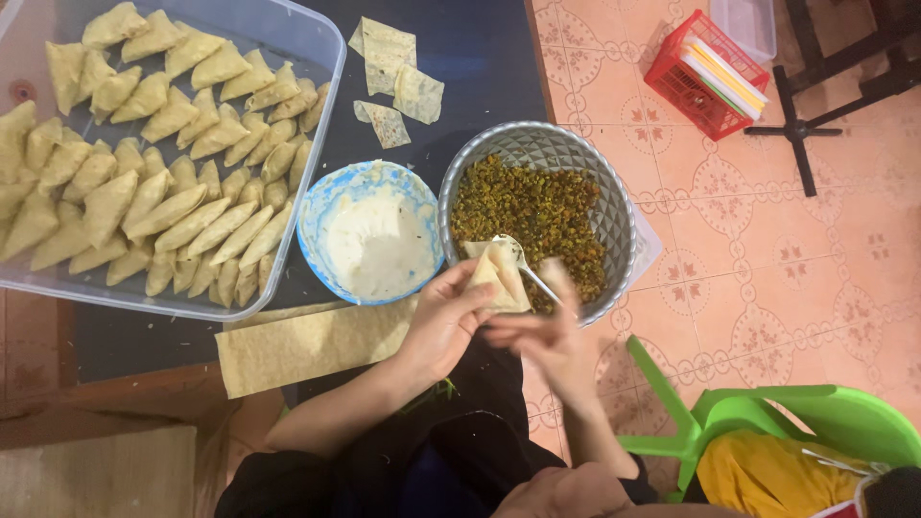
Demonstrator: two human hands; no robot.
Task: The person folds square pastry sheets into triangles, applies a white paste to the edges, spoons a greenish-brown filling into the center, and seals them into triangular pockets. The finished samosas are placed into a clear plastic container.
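The left hand (443, 321) is gripping one folded pastry cone (499, 276) over one metal filling bowl (537, 146); the blurred right hand (547, 331) is pinching one spoon (526, 267) beside it.

Landmark: metal bowl (566, 153) of green filling.

- Over the bowl's near rim: my left hand (443, 321) with a pastry cone (501, 278) and my right hand (547, 336) with a spoon (523, 264) crowd this gap.
- Left, touching: blue paste bowl (326, 206) blocks me.
- Farther left: clear tub (321, 58) of folded pastries, a wall.
- Behind left: loose wrappers (393, 67), dark tabletop open around them.
- Near left: pastry strips (307, 345).
- Right: open tiled floor; red basket (705, 82) far, green chair (767, 417) near.
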